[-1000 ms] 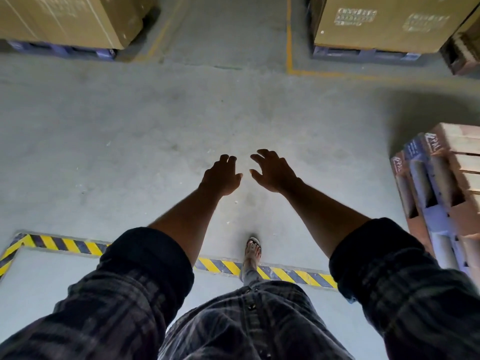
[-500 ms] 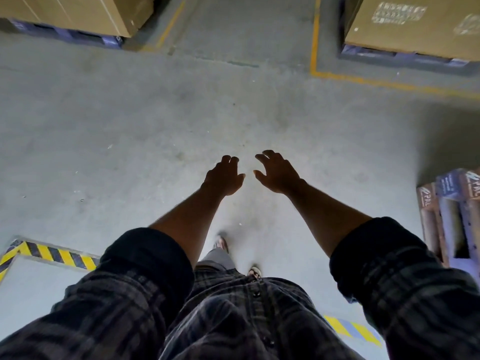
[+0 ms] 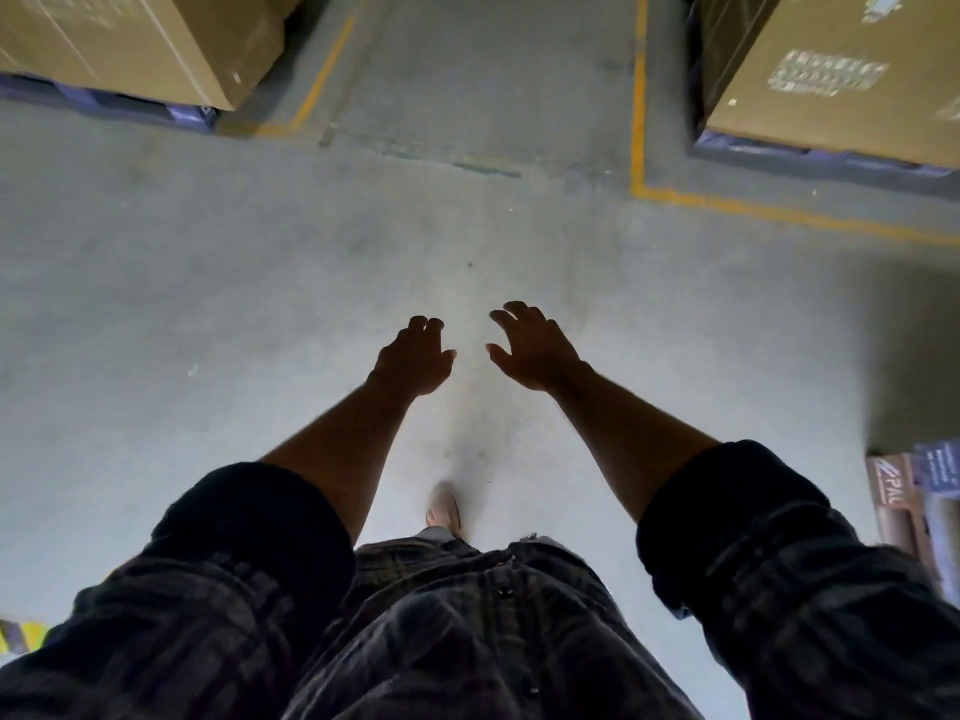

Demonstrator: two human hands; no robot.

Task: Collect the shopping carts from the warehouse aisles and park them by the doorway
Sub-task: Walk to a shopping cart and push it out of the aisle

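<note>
You are holding your left hand (image 3: pixel 413 358) and right hand (image 3: pixel 535 350) out at frame center, fingers (image 3: pixel 511 309) loosely curled, gripping nothing. No cart is showing. Try scanning the lane between the boxes (image 3: pixel 831 70) at the top before reaching.

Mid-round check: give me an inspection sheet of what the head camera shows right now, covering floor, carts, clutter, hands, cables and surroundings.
Surface: grey concrete floor, scuffed, marked with yellow painted lines.
Job's things: nothing seen; no shopping cart in view.
Clutter: nothing seen.
Hands: left hand and right hand are held out in front, fingers loosely curled, holding nothing.
Cables: nothing seen.
Surroundings: left cardboard box and right cardboard box ahead, either side of an aisle; pallet stack at the right edge; hazard tape at lower left.
</note>
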